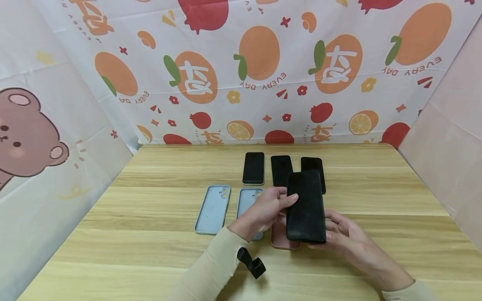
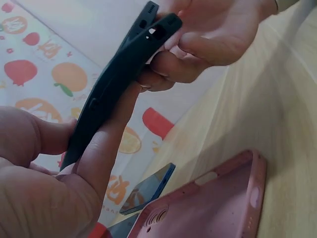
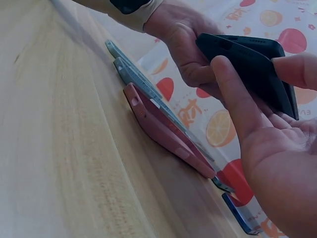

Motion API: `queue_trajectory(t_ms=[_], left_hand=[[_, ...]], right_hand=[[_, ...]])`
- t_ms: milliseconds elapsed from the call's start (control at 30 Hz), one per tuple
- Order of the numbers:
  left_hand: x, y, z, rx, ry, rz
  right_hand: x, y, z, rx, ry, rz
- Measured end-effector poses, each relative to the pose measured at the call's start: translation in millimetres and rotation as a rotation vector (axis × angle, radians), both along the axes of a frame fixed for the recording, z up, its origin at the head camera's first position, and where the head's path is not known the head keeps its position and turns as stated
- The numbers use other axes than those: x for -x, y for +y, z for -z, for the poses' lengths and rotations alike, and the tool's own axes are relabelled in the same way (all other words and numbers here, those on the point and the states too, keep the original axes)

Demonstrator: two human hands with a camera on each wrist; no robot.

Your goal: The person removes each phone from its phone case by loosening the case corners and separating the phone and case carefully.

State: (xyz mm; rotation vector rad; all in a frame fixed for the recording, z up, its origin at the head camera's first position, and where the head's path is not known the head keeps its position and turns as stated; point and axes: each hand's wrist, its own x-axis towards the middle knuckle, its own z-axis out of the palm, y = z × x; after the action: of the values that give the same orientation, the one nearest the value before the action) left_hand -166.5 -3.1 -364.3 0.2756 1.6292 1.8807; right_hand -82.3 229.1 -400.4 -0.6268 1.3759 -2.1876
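Both hands hold a black phone and its dark case above the table. At one end the two layers stand apart in the left wrist view, while they lie close together further along. My left hand pinches the upper left side, its thumb on the dark face. Around the lower right end my right hand grips; its index finger and thumb touch the edges in the right wrist view. Below lies a pink phone case, partly hidden by the phone, its hollow side up.
Two light blue phone cases lie left of the pink one, one partly behind my left forearm. Further back are three dark phones in a row: left, middle, right. A fruit-print cloth hangs behind the table.
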Motion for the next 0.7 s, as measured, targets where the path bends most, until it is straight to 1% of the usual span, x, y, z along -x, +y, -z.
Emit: queue_trajectory(t_ms=[67,200,333,500,700], left_hand=[[0.4,0.2,1.0,0.02,0.008,-0.009],[1.5,0.7,3.2,0.059,0.021,-0.032],[1.9,1.0,4.2,0.097,0.032,-0.066],[1.4,1.5,3.9,0.135,0.046,-0.084],[2.0,2.5,3.6,0.151,0.051,-0.098]], right_hand=[[0.3,-0.2,0.3,0.0,0.011,0.013],[1.5,-1.0,1.4,0.023,0.06,0.032],[3.1,-1.9,2.9,0.044,0.107,0.049],[3.5,-3.6,3.8,0.008,0.15,0.093],[3.6,-4.9,5.1,-0.012,0.173,0.142]])
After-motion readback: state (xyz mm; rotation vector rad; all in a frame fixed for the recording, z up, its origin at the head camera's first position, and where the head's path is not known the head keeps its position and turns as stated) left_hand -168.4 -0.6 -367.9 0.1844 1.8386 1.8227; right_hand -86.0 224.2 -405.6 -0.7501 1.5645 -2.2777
